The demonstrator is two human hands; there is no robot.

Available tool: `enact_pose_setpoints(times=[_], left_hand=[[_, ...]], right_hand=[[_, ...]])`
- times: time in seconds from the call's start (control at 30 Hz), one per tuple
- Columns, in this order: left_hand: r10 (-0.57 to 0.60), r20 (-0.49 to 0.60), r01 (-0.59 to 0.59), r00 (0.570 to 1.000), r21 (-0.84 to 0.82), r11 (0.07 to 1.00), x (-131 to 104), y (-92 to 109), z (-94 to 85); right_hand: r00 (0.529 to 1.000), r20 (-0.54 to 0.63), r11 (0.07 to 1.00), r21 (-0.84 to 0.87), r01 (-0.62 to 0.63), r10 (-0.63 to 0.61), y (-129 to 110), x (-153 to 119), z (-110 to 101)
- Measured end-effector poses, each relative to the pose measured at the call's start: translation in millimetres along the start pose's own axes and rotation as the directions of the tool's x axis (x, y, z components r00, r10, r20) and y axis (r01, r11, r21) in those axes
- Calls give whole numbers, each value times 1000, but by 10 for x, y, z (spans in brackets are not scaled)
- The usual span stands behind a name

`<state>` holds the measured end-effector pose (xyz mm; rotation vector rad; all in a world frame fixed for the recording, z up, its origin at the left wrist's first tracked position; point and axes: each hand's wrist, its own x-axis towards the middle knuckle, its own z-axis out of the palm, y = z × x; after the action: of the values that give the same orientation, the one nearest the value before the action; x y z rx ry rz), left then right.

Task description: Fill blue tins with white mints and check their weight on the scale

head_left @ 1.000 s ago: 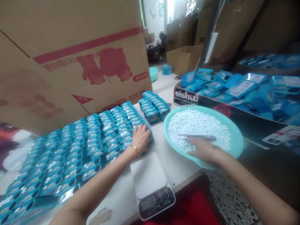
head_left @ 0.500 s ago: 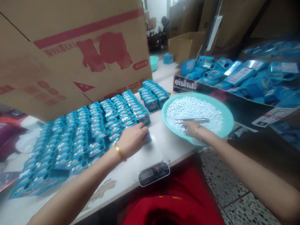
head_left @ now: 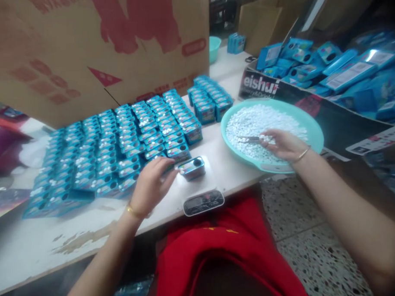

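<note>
My left hand (head_left: 153,183), with a gold bangle on the wrist, has its thumb and forefinger nearly together at the left end of a small blue box (head_left: 194,168). Whether they pinch anything is unclear. That box has a dark round spot and white bits on top, and rests on a small digital scale (head_left: 203,203). Over a turquoise bowl (head_left: 270,168) of white pellets (head_left: 250,117), my right hand (head_left: 285,144) is cupped around some of those pellets. A shiny metal tool (head_left: 248,139) lies in the bowl, partly hidden by the fingers.
Rows of blue boxes (head_left: 103,149) topped with white pellets cover the table's left side, with two shorter rows (head_left: 208,98) near the bowl. Behind stands a big cardboard carton (head_left: 58,52). A dark printed carton (head_left: 292,106) of blue packs stands at right.
My left hand has drawn back to the left, uncovering the box on the scale. My right hand has risen and turned in the bowl, now with pellets in its fingers. The view has tilted down.
</note>
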<state>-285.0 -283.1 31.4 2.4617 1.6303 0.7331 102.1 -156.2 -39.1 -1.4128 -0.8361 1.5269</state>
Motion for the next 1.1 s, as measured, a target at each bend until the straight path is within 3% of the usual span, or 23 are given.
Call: enact_pose_setpoints(times=[0.1, 0.27, 0.37, 0.47, 0.53, 0.63, 0.73, 0.83, 0.93, 1.1], left_hand=[[-142, -60, 139, 988, -57, 989, -452, -234, 169], [-338, -48, 336, 940, -42, 941, -1139, -518, 605], [-395, -69, 393, 916, -34, 919, -1355, -562, 792], [-390, -132, 390, 911, -23, 920, -1426, -564, 918], [-371, -170, 378, 913, 9, 926, -1432, -566, 975], [-350, -180, 362, 919, 41, 931, -1436, -581, 1022], [-336, -187, 347, 923, 30, 937, -1451, -604, 1036], [-326, -197, 339, 924, 32, 940, -1464, -620, 1038], [-321, -199, 334, 926, 34, 942, -1464, -623, 1040], [-330, -193, 341, 924, 29, 939, -1458, -618, 1035]], right_hand=[[998, -4, 997, 55, -62, 62, 28, 6, 34], [982, -187, 973, -228, -25, -18, 44, -4, 161], [981, -177, 947, -321, 21, -82, -65, -135, 335], [995, 5, 927, -363, 92, -97, -214, -381, 657], [979, 182, 904, -396, 158, -92, -292, -558, 926], [901, 424, 834, -462, 302, -92, -353, -751, 1320], [808, 586, 678, -567, 468, -68, -361, -818, 1621], [767, 640, 479, -659, 579, -46, -339, -796, 1801], [741, 672, 349, -688, 636, -26, -307, -748, 1881], [704, 710, 312, -668, 675, -4, -303, -726, 1920]])
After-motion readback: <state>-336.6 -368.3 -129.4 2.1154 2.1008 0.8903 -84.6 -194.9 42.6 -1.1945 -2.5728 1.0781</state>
